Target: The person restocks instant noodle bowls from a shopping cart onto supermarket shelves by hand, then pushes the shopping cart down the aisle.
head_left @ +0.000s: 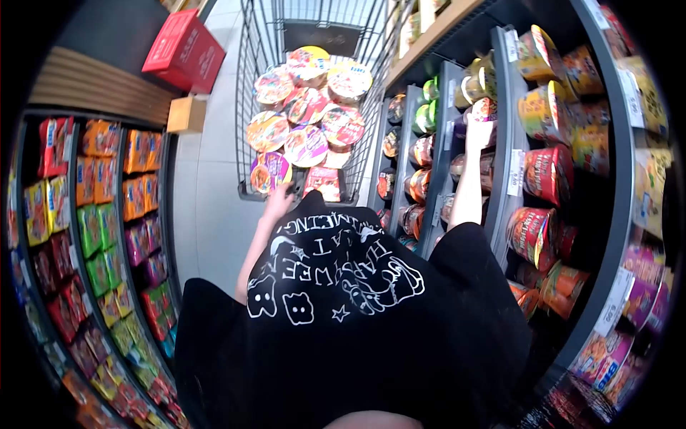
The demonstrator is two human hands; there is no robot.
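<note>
My right hand reaches out to the shelf on the right, its fingers closed around an instant noodle cup with a red and white lid. My left hand is at the near end of the shopping cart, right by a purple-lidded noodle bowl. Its fingers are small and partly hidden, so I cannot tell whether they grip the bowl or the cart's edge. Inside the cart, several noodle bowls lie lids up in a cluster. A red packet sits at the cart's near end.
Shelf rows on the right hold noodle cups, with price tags along dark rails. Racks of colourful noodle packets line the left. Farther ahead on the grey floor stand a red box and a small cardboard box.
</note>
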